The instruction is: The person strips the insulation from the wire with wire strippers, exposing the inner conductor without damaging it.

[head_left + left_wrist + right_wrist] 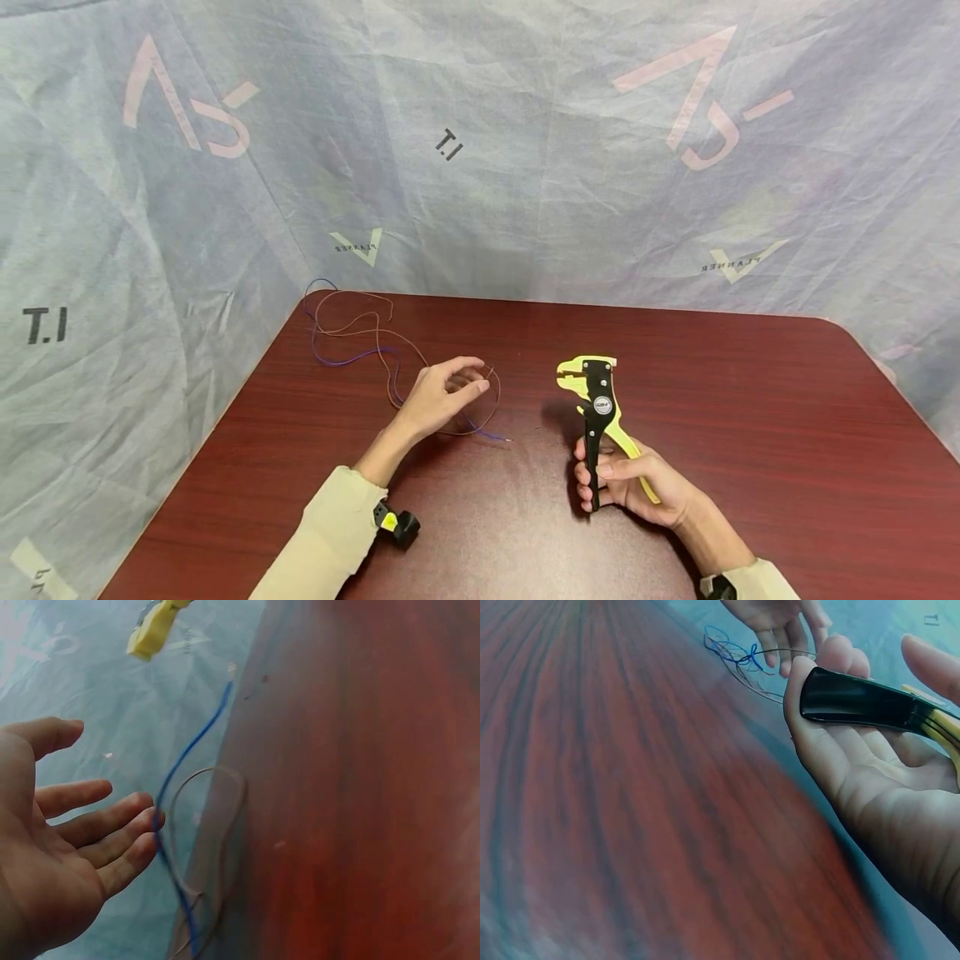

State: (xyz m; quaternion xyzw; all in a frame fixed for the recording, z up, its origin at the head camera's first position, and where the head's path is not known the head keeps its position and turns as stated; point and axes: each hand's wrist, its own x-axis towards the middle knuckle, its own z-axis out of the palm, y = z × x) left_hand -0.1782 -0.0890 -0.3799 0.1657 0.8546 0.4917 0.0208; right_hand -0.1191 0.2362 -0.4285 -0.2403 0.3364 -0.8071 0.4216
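My right hand (pixel 648 487) grips a yellow and black wire stripper (pixel 602 392), fingers curled round its black handle (pixel 862 697). The tool stands with its head pointing away from me and its nose to the left. My left hand (pixel 442 396) is over the wires, thumb and fingers apart with nothing pinched between them. A blue wire (pixel 180 761) passes right at its fingertips, its bare end (pixel 508 439) pointing toward the stripper. Beside it a thin brown wire (pixel 498 398) bends in a loop.
Both wires trail back in loose curls to the far left corner of the dark red wooden table (pixel 750 400). Grey printed sheeting (pixel 480 192) hangs behind the table and along its sides. A black wrist mount (pixel 397 525) sits at the left sleeve.
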